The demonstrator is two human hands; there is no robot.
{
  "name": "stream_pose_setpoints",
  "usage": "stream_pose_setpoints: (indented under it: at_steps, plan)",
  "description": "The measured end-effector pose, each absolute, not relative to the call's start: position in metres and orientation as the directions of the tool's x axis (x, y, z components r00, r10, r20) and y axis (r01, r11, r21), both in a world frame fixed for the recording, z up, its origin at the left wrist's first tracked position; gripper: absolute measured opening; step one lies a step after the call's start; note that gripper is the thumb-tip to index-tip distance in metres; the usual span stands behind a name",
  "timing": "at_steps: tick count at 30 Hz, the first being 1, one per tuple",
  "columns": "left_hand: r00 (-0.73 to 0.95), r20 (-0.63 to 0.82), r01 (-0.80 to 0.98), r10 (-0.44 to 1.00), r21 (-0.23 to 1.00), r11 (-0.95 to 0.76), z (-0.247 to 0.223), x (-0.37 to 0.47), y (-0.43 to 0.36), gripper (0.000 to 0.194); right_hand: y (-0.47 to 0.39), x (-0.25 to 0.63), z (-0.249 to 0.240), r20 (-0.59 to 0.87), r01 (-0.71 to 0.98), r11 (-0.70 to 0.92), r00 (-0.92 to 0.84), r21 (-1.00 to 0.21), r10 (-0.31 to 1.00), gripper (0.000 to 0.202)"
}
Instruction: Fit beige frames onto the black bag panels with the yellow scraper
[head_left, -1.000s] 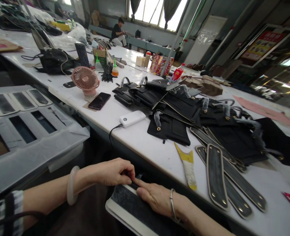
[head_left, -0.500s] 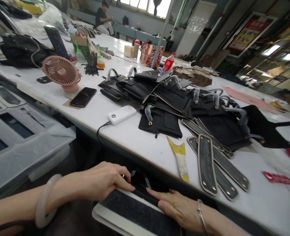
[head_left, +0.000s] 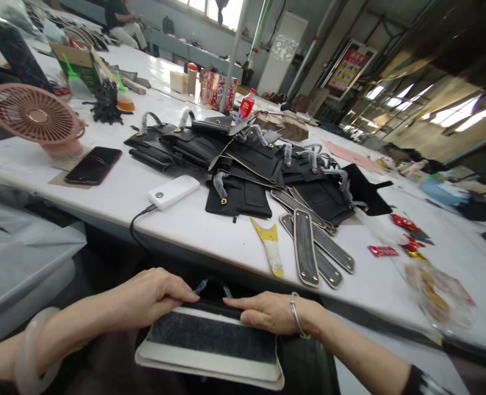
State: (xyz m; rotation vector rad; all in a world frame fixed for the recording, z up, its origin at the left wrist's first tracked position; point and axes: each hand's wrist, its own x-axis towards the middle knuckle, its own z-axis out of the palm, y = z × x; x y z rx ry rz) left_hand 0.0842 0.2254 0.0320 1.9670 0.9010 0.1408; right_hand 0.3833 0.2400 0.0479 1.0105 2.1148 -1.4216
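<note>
Your left hand [head_left: 158,296] and right hand [head_left: 267,311], fingers partly curled, pinch the far edge of the black-and-cream panel [head_left: 212,343].

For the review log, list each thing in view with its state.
Left hand: pinching the panel by its upper edge
Right hand: index finger extended at that edge
Phone: flat, screen dark
Power bank: cable plugged in
Fan: standing, spinning unclear
Drink bottle: standing, capped

Wearing thick, pale, smooth bangle [head_left: 24,351] on left wrist [head_left: 64,328], thin silver bracelet [head_left: 295,315] on right; black sleeve [head_left: 416,383] with white pattern.
</note>
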Motion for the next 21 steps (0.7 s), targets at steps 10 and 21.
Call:
stream_pose_setpoints:
  at_steps: [10,21]
  plan:
    - [0.709,-0.283,0.579,0.646,0.756,-0.304,0.030,0.087,0.232,0.033,0.219,0.396,0.031,-0.564,0.640,-0.088,-0.594,-0.763,0.573,0.042]
    - [0.731,-0.137,0.579,0.669,0.645,-0.500,0.051,0.142,0.192,0.023,0.138,0.387,-0.073,-0.474,-0.255,-0.425,0.182,-0.869,0.861,0.082]
